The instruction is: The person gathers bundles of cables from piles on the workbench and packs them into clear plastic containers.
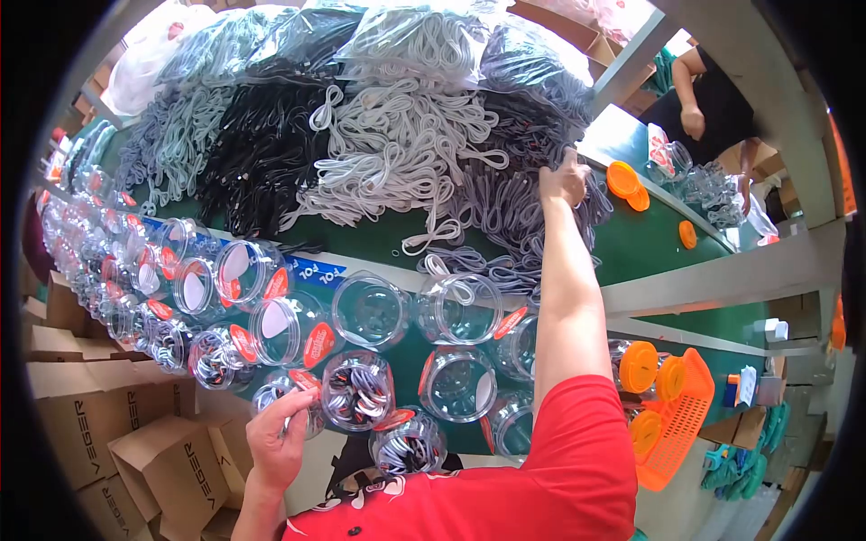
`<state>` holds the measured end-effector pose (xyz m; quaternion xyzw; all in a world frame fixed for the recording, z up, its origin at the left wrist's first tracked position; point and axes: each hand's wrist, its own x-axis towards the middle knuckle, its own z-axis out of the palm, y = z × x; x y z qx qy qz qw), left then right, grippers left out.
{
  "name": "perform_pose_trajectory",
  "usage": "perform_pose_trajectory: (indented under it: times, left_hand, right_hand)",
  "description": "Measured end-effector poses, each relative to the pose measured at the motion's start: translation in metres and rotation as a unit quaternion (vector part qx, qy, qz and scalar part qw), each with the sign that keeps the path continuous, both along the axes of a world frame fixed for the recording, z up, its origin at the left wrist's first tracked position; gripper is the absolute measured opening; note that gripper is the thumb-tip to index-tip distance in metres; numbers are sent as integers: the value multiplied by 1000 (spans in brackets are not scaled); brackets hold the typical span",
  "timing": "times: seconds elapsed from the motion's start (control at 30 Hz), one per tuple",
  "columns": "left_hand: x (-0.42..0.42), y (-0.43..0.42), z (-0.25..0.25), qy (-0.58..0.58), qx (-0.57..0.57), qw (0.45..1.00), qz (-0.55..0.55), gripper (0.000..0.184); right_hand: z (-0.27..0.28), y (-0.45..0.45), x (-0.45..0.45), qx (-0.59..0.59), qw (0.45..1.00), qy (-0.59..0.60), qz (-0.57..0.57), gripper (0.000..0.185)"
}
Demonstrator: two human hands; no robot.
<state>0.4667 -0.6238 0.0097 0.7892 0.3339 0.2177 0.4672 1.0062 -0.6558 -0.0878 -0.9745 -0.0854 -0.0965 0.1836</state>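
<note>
My right hand (565, 178) reaches far across the table onto the right end of a pile of grey cables (505, 198); its fingers are bent over them, and what they grip is too small to make out. Lower left, my left hand (281, 431) hovers beside a clear jar (298, 397) with a red label, thumb and fingers apart. Close to it stands a jar of mixed cables (358, 389). White cables (388, 153) and black cables (262, 153) lie left of the grey ones. Open jars without cables (370, 311) stand in front of the piles.
Many jars (99, 243) crowd the left side. Orange lids (624, 179) lie right of the cables. An orange basket (681, 419) stands at the right edge, near orange-lidded jars (639, 365). Cardboard boxes (171, 460) are at lower left. Another person (704, 99) is at upper right.
</note>
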Motion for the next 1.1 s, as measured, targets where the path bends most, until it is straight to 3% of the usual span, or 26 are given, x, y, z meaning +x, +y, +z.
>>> perform_pose_trajectory:
  times: [0.03, 0.13, 0.2, 0.27, 0.3, 0.33, 0.4, 0.47, 0.53, 0.6, 0.67, 0.7, 0.8, 0.83, 0.9, 0.93, 1.0, 1.07, 1.1]
  left_hand:
    - [1, 0, 0, -8, 1, 1000, -5, 16]
    - [6, 0, -1, -28, -3, 999, -22, 16]
    - [13, 2, 0, -44, -8, 998, -35, 17]
    - [28, -1, 6, -81, -38, 994, -65, 17]
    - [36, -3, 6, -104, -47, 990, -81, 17]
    - [46, -2, 9, -117, -37, 983, -135, 20]
    - [71, 0, 11, -123, 40, 968, -215, 41]
    - [96, 8, -7, -140, 94, 962, -214, 91]
    - [108, 18, 0, -249, 184, 939, -146, 110]
    - [99, 39, -3, -308, 230, 910, -157, 88]
    - [74, 49, -3, -271, 303, 892, -197, 65]
    - [55, 41, 23, -308, 265, 896, -182, 55]
    - [28, 39, 19, -345, 146, 921, -108, 40]
    - [22, 38, 17, -377, 55, 922, -65, 33]
    - [5, 42, 27, -421, -165, 891, 40, 19]
    - [-6, 56, 31, -383, -225, 891, 96, 21]
    - [-25, 68, 42, -505, -431, 744, 74, 26]
    - [-38, 68, 42, -489, -443, 749, 54, 32]
    - [-45, 66, 45, -486, -448, 749, 49, 33]
  right_hand:
    - [-9, -2, 1, 18, 997, -77, 16, 59]
    - [5, -6, -7, 112, 986, -126, -18, 58]
    - [21, -11, -18, 278, 957, -86, -14, 54]
    - [33, -6, -33, 486, 873, 10, 21, 43]
    - [38, 2, -47, 652, 751, 69, 75, 35]
    - [78, 4, -98, 728, 654, 169, 115, 29]
    - [102, 5, -162, 744, 586, 276, 166, 19]
    - [124, 0, -243, 703, 582, 366, 182, 22]
    - [133, -7, -310, 635, 571, 473, 217, 27]
    - [133, -16, -351, 619, 480, 569, 251, 28]
    - [135, -18, -379, 611, 460, 592, 255, 24]
    - [137, -18, -391, 610, 451, 598, 256, 22]
    - [126, -11, -430, 606, 431, 619, 252, 26]
    - [123, -8, -434, 591, 441, 639, 221, 30]
    - [140, -8, -438, 450, 568, 605, 330, 31]
    - [148, -9, -441, 370, 622, 577, 379, 31]
    - [148, -11, -447, 304, 755, 305, 494, 34]
    - [155, -11, -453, 250, 792, -21, 556, 43]
    - [160, -10, -458, 257, 789, -55, 555, 48]
